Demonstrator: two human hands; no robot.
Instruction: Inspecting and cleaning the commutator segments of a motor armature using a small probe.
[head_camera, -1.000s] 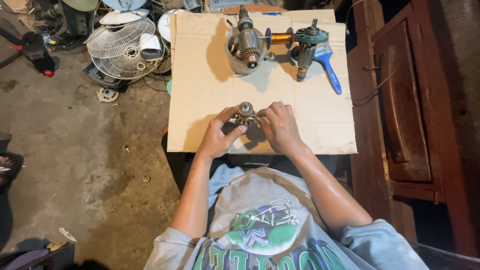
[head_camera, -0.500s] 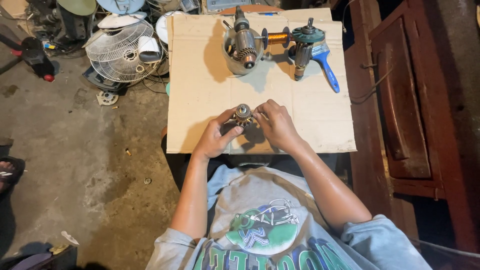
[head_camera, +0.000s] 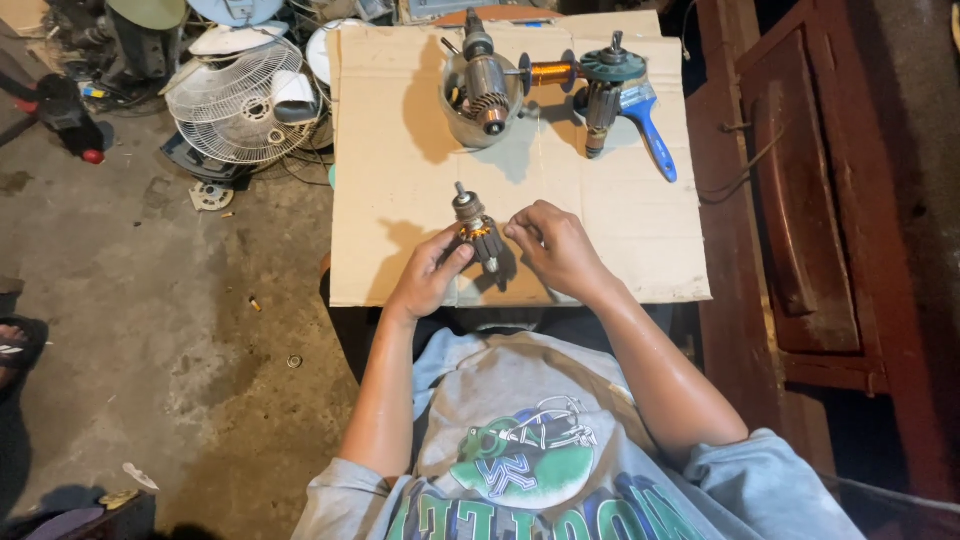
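Note:
My left hand (head_camera: 432, 272) grips a small motor armature (head_camera: 475, 228) with copper windings and a steel shaft, held upright and slightly tilted over a cardboard sheet (head_camera: 400, 190). My right hand (head_camera: 553, 245) is just to the right of the armature, its fingertips pinched close to the windings; whether a thin wire is between them is too small to tell. Both forearms reach out from my lap over the near edge of the cardboard.
At the far end of the cardboard stand a metal bowl holding another armature (head_camera: 483, 85), a copper wire spool (head_camera: 550, 72) and a third armature beside a blue-handled tool (head_camera: 652, 135). A white fan (head_camera: 240, 105) and clutter lie on the left floor. A dark wooden cabinet (head_camera: 820, 200) is on the right.
The armature has been raised and turned more upright in my left hand. My right hand has come off it and now sits beside it with pinched fingers.

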